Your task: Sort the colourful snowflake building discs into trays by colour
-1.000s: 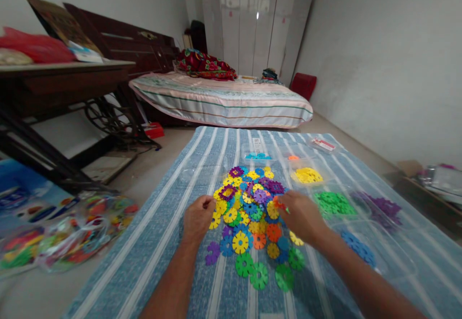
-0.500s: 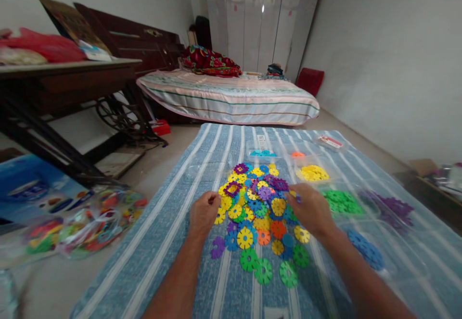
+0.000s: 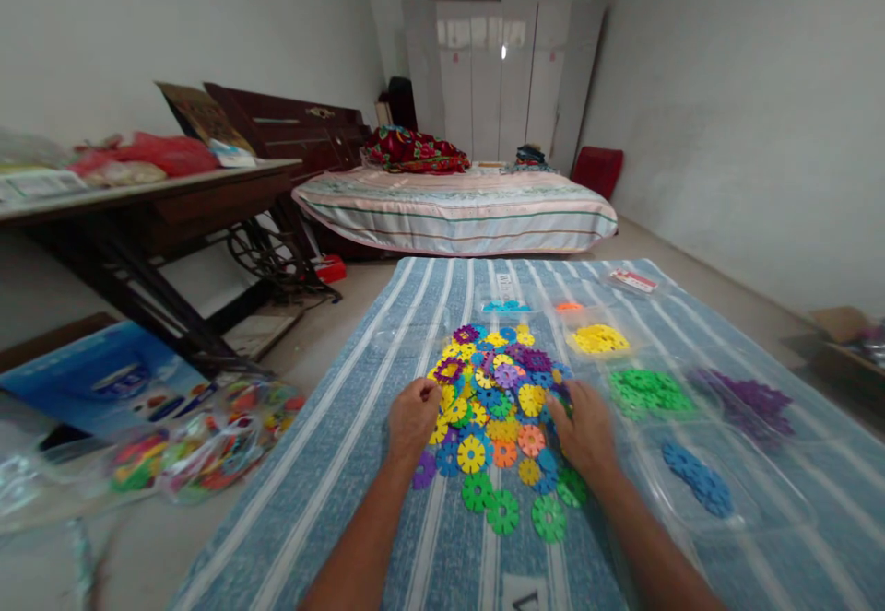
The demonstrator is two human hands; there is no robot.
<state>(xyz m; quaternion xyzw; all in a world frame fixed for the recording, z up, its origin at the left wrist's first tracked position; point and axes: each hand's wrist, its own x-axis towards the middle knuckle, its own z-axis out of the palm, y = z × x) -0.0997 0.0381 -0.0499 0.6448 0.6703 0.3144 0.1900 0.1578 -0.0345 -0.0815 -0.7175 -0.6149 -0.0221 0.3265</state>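
A heap of notched plastic discs in several colours lies on the striped cloth, with a yellow disc (image 3: 471,453) near its front. My left hand (image 3: 413,417) rests at the heap's left edge, fingers curled and closed; what they hold, if anything, is hidden. At the right edge is my right hand (image 3: 583,427), thumb and fingers apart among the discs. A pale orange disc (image 3: 531,440) lies left of its thumb. Several green discs, one of them a green disc (image 3: 548,520), lie flat in front of the heap. Purple square-like pieces, including a purple frame piece (image 3: 449,370), sit on top.
To the right, clear trays hold yellow pieces (image 3: 600,339), green pieces (image 3: 650,393), purple pieces (image 3: 753,404) and blue pieces (image 3: 697,478). Light blue pieces (image 3: 506,306) lie farther back. Bags of colourful toys (image 3: 207,445) rest on the floor at left, below a sewing-machine table (image 3: 159,196).
The view has tilted up slightly. My right hand has shifted a little left and down, its fingers more spread. A red-orange disc at the heap's front is gone from sight; a paler one shows there.
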